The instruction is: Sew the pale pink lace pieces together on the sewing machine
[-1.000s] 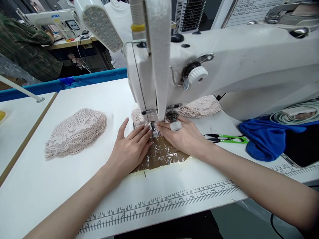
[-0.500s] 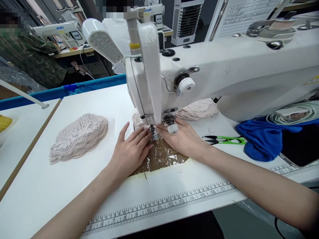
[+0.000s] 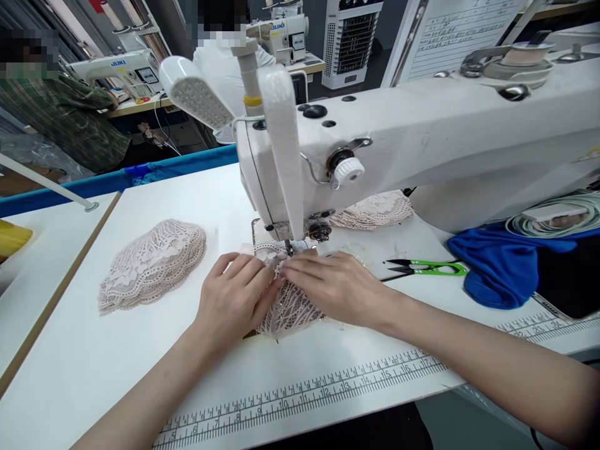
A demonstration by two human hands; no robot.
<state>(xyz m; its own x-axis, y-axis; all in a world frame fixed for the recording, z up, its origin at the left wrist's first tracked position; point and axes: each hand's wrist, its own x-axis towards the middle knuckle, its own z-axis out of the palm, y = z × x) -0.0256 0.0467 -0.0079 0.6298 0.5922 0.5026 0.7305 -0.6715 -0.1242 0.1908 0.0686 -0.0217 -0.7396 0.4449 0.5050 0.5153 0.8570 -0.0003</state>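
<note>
A pale pink lace piece (image 3: 293, 309) lies under the needle area of a white sewing machine (image 3: 398, 137) and spreads toward me. My left hand (image 3: 234, 290) has curled fingers on its left edge, with thumb and fingertips pinching it near the presser foot (image 3: 289, 247). From the right, my right hand (image 3: 340, 287) bends its fingers over the lace, the fingertips almost meeting the left hand's. The fingers partly hide the lace. On the left of the table sits a stack of lace pieces (image 3: 154, 265); another lace stack (image 3: 375, 209) shows behind the machine head.
Green-handled thread snips (image 3: 438, 269) lie right of my right hand, beside a blue cloth (image 3: 501, 269) and a black phone (image 3: 572, 281). A printed ruler (image 3: 300, 400) runs along the table's front edge. Two people sit near other sewing machines at the back.
The lace has come toward me and covers most of the brown, shiny patch that lay bare before. My fingers, flatter earlier beside the presser foot, are now curled on the lace.
</note>
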